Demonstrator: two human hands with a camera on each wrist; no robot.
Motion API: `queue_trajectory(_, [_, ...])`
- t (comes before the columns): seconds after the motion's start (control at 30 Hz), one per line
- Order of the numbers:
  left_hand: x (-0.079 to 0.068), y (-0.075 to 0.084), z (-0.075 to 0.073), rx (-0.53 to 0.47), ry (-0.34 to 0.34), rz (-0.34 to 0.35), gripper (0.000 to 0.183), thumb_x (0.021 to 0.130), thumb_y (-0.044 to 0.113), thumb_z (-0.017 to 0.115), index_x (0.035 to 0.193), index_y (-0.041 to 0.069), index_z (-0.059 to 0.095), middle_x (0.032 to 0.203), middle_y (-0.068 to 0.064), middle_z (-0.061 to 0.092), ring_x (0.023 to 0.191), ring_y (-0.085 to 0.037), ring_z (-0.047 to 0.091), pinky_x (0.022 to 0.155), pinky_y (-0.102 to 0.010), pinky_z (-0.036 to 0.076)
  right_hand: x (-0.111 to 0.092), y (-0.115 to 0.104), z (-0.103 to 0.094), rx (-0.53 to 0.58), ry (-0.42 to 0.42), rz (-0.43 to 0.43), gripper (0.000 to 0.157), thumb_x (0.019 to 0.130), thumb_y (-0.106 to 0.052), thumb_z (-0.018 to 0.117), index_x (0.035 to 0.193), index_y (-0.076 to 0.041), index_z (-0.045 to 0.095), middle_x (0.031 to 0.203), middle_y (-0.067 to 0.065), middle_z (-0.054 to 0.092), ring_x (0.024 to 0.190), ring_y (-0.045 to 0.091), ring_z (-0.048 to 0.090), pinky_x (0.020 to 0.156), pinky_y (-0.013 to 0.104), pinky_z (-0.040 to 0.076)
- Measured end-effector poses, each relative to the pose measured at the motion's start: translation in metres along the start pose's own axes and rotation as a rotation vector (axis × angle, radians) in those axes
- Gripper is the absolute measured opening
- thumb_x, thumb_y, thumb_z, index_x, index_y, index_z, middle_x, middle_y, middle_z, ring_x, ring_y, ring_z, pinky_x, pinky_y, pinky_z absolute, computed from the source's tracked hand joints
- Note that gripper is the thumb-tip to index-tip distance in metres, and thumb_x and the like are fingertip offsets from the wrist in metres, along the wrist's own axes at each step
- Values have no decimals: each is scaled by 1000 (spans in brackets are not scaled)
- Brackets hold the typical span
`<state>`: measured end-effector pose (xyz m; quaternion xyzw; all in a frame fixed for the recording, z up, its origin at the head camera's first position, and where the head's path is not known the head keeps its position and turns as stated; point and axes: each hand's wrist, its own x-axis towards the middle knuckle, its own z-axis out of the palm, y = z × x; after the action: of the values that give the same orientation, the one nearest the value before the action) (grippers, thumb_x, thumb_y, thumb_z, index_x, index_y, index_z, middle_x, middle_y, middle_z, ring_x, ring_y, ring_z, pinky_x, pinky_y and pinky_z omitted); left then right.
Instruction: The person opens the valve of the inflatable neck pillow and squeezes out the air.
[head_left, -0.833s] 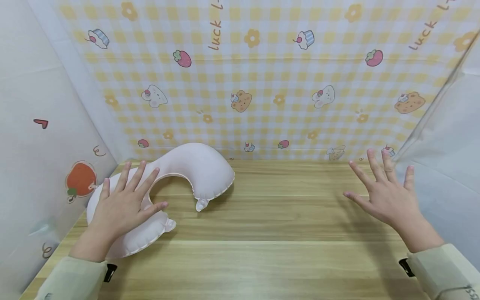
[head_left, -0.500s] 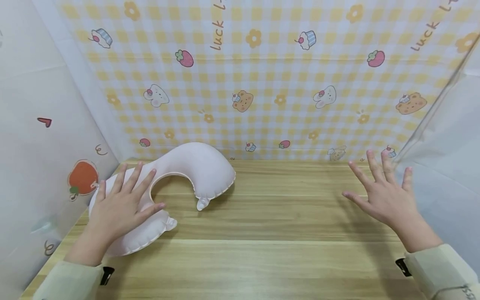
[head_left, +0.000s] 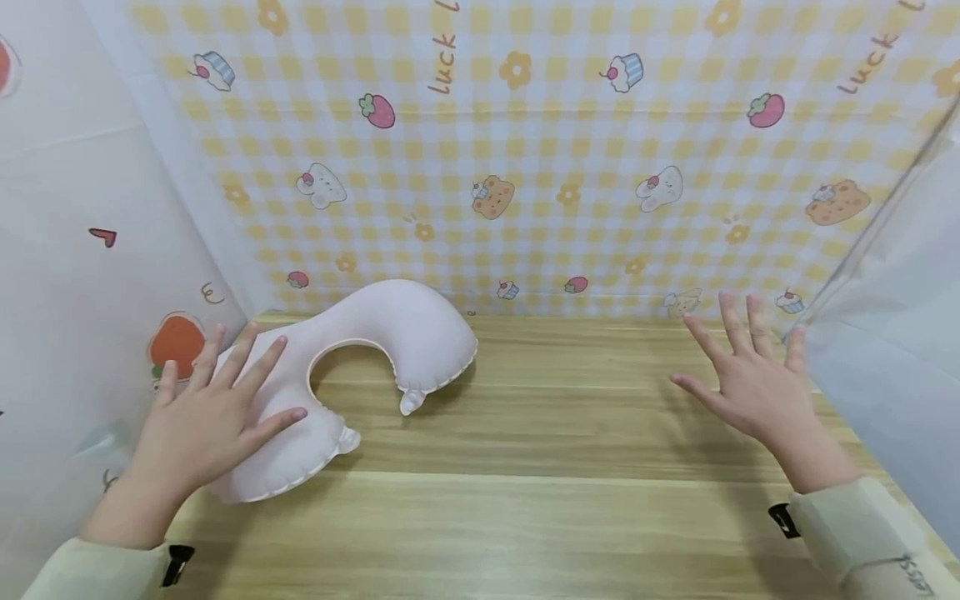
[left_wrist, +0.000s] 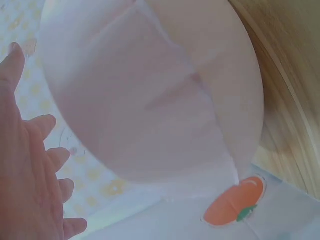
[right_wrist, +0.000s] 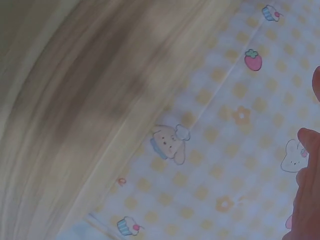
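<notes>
A pale pink inflatable neck pillow [head_left: 420, 333] lies on the left part of the table in the head view, its U opening facing front right. Small clear valve tabs show at its two ends. My left hand [head_left: 198, 425] is spread flat over the pillow's left side, palm down, and overlaps it in this view. In the left wrist view the pillow [left_wrist: 135, 100] fills the middle, with a gap between it and the fingers. On the far right my right hand [head_left: 757, 396] is held palm down above the table, fingers spread, holding nothing; its shadow falls on the wood.
The wooden table [head_left: 525, 417] meets a yellow checked cloth backdrop [head_left: 555, 150] with printed cupcakes, strawberries and bears. White sheets stand at the left [head_left: 67, 192] and right [head_left: 900, 317] sides. A black clip sits at each sleeve cuff.
My left hand has moved left and slightly down across the pillow. The right hand has shifted a little left. The view has shifted slightly; the pillow stays in place.
</notes>
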<state>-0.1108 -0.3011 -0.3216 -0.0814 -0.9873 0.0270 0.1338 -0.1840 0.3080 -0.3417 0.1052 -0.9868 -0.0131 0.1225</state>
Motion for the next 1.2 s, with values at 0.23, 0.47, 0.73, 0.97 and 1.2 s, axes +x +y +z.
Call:
queue_trajectory(0.23, [-9,-16,0,-41,-36,-53,93,88,71,55,160,33,12,169,-8,1,153,-38,-14,105,-82,6,14,-21,-3,127,-19,-18,85,95,-67,46,160,-37,1,161,-2,-31,149,30,-31,107,83,-1])
queue_trajectory(0.47, [-22,-40,-3,-83,-94,-131,95,91,68,52,161,26,4,167,-6,-13,150,-43,-19,104,-83,-2,32,-51,-1,174,-38,-78,84,95,-68,43,160,-37,-1,162,0,-29,150,33,-26,110,79,7])
queue_trajectory(0.73, [-22,-60,-3,-152,-62,-153,94,92,62,57,161,25,6,166,-15,-4,149,-43,-21,103,-84,-1,56,-84,8,258,-54,-112,84,94,-69,45,160,-35,5,164,-2,-26,153,35,-18,115,74,9])
queue_trajectory(0.97, [-13,-70,-1,-252,-75,-177,93,93,57,58,161,22,4,167,-10,-9,149,-42,-23,98,-87,3,75,-116,16,314,-35,-177,83,95,-66,47,160,-34,7,168,6,-10,155,37,-6,113,75,17])
queue_trajectory(1.2, [5,-85,3,-471,-104,-143,90,95,44,62,161,12,9,165,-24,4,149,-52,-11,100,-86,6,87,-148,16,333,-44,-241,80,96,-62,50,160,-29,15,169,11,0,154,43,1,115,70,23])
